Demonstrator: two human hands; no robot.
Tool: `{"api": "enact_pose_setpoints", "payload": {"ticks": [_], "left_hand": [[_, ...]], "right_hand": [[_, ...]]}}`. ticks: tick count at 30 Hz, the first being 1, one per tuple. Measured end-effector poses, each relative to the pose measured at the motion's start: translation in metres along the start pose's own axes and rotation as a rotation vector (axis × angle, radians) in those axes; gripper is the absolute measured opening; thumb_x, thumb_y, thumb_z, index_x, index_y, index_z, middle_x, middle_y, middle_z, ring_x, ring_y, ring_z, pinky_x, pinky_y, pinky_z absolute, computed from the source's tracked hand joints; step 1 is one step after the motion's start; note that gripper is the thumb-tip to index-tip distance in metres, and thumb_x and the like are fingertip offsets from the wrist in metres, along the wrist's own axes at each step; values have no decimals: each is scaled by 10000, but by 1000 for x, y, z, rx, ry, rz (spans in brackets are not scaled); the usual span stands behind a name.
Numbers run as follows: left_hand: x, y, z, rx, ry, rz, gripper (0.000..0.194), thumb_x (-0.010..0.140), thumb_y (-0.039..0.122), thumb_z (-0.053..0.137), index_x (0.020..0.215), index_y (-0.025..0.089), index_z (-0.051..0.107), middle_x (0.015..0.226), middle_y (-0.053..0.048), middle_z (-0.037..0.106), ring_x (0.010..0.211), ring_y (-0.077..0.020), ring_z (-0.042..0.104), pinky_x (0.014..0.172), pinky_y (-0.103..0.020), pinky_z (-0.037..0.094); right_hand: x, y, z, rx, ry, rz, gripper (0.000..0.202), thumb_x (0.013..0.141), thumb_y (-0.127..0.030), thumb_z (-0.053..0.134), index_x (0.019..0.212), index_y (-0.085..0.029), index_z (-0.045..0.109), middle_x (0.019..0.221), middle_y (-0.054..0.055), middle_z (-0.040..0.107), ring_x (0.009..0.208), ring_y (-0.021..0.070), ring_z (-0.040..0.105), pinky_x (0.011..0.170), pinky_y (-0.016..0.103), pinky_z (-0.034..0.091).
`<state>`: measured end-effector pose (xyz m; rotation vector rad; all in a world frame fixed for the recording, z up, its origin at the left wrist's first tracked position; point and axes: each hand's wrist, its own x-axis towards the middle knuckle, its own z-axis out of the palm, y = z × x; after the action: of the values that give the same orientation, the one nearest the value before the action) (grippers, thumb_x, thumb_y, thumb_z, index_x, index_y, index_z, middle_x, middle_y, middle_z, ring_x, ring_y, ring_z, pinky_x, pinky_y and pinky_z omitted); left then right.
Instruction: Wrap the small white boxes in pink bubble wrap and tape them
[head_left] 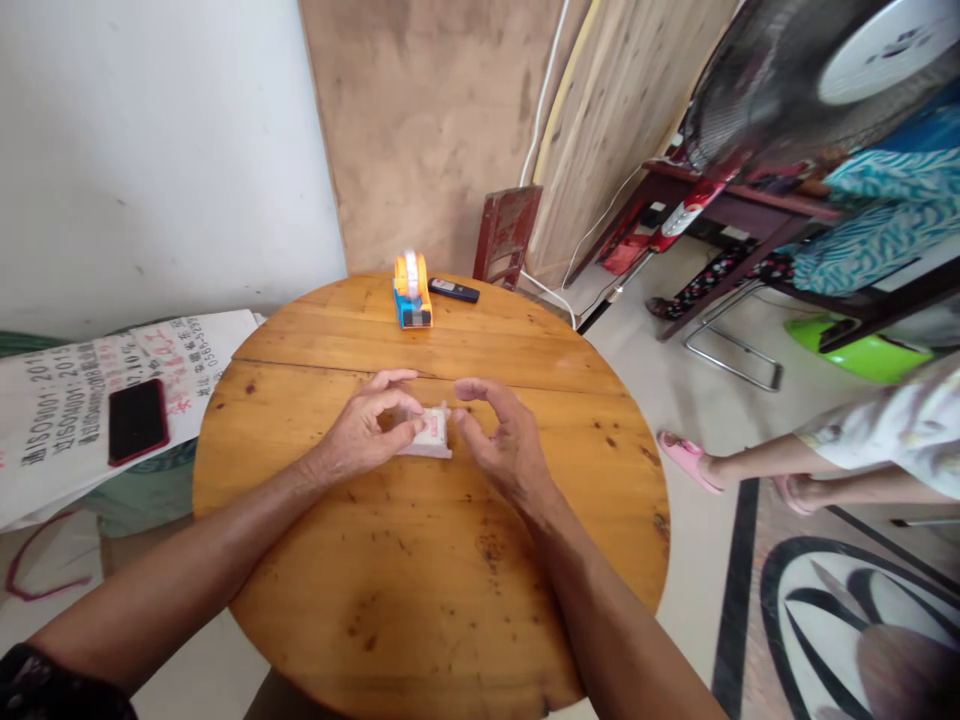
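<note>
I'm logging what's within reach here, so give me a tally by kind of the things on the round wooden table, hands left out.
Tape dispenser with its roll: 1
Dark slim device, possibly a remote: 1
Small white packet with red print: 1
Total: 3

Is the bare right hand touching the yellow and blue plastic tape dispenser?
Apart: the head view shows bare brown wooden tabletop between the right hand and the dispenser.
</note>
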<state>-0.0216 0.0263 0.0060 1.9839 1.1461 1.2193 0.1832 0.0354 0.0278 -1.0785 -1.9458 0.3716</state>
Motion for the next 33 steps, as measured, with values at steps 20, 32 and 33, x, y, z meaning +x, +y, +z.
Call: {"api": "enact_pose_setpoints", "payload": {"ticks": [20,32,33], "left_hand": [[-1,-16,-9,-483,-181,-366,823,690,212,687,1452,236,377,1384,-140,537,1227,-282,559,1008,-450,460],[0,-7,-9,-448,-276,-338,626,734,213,653,1345,210,516,1161,-86,644,1000,-224,643,827,-340,523],[0,-7,-10,-455,-273,-341,633,724,211,657,1341,209,519,1175,-90,646,1018,-232,642,842,-349,521]], "right_hand": [[-5,25,6,22,-514,-47,989,698,-366,811,1516,-269,263,1506,166,422,1351,359,446,1060,574,399],[-8,16,11,3,-503,11,813,750,-314,757,1462,-245,370,1311,131,627,1155,321,617,951,510,484],[-7,16,9,16,-514,1,832,739,-321,768,1466,-252,367,1338,131,607,1181,325,601,966,517,477]]}}
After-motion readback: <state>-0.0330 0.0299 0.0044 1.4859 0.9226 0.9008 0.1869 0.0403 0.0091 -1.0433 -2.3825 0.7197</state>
